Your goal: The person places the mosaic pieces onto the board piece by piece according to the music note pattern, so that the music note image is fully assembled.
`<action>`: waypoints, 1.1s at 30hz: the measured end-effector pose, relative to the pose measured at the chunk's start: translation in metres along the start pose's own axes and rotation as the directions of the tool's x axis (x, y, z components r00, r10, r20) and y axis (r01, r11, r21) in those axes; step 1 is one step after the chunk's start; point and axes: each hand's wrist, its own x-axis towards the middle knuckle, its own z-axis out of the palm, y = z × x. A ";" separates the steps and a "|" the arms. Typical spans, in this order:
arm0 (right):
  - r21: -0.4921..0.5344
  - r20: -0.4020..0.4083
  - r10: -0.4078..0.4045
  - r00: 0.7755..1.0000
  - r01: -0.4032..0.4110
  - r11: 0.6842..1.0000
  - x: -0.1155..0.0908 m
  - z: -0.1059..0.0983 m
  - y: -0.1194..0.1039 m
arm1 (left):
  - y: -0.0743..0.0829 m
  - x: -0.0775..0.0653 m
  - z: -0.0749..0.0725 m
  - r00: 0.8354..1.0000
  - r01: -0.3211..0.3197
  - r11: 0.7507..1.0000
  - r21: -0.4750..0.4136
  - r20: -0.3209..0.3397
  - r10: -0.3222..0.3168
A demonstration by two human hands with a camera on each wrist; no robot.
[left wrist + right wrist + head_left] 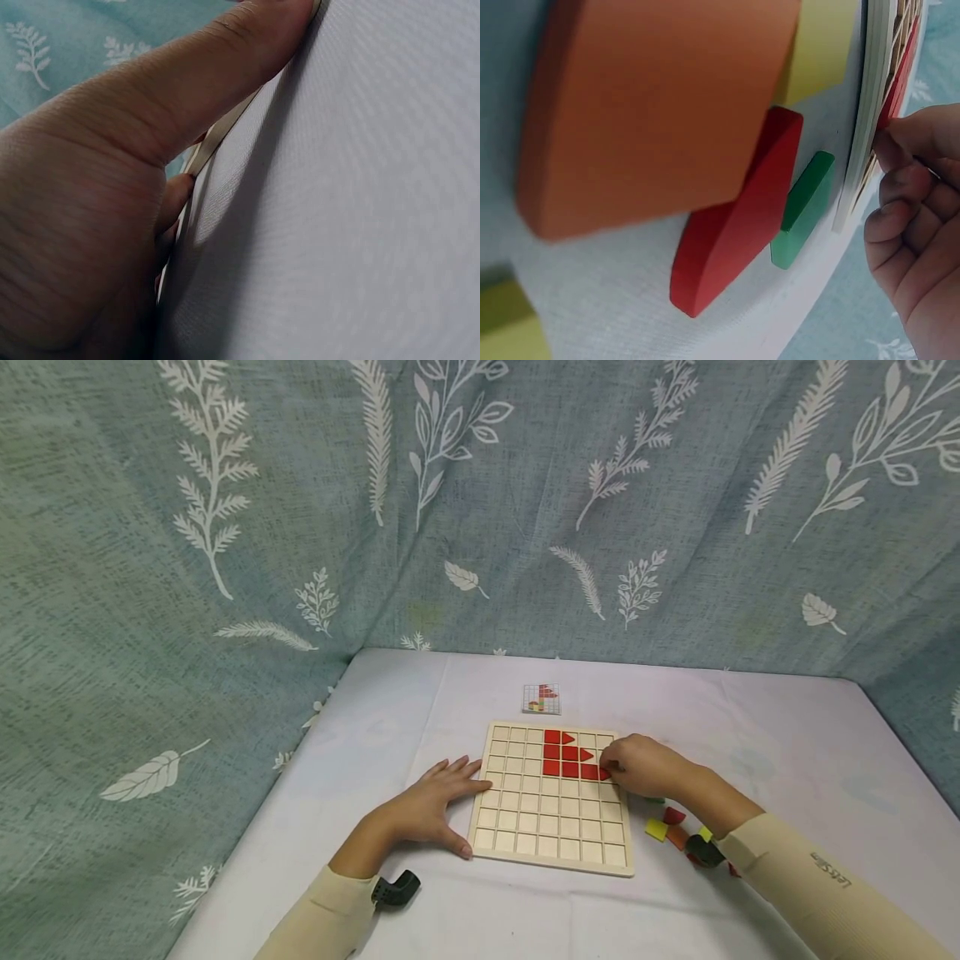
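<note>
On the grid board (528, 823), a red piece (604, 774) is pinched by the right hand (643, 764) at the lowest red row's (571, 769) end; the board's left edge is touched by the spread left hand (427, 806).

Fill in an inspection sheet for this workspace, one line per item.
Surface: white cloth, with light creases.
Job's things: grid board lying flat, with red pieces in three rows; picture card beyond its far edge.
Clutter: loose yellow piece, orange piece, curved red piece and green piece right of the board; others partly hidden by the right arm.
Hands: left hand rests spread at the board's left edge; right hand appears to pinch the pointed red piece ending the nearest red row.
Cables: nothing seen.
Surroundings: leaf-print fabric behind and at the sides.
</note>
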 end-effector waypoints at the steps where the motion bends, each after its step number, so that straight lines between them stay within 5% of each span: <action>1: 0.000 0.003 0.001 1.000 -0.001 1.000 0.000 0.000 0.000 | 0.000 0.000 0.000 1.000 0.001 1.000 -0.002 0.000 -0.001; 33: 0.071 -0.017 0.119 0.993 -0.117 0.991 -0.039 -0.018 0.026 | -0.001 0.001 0.002 1.000 -0.006 1.000 0.014 0.000 0.006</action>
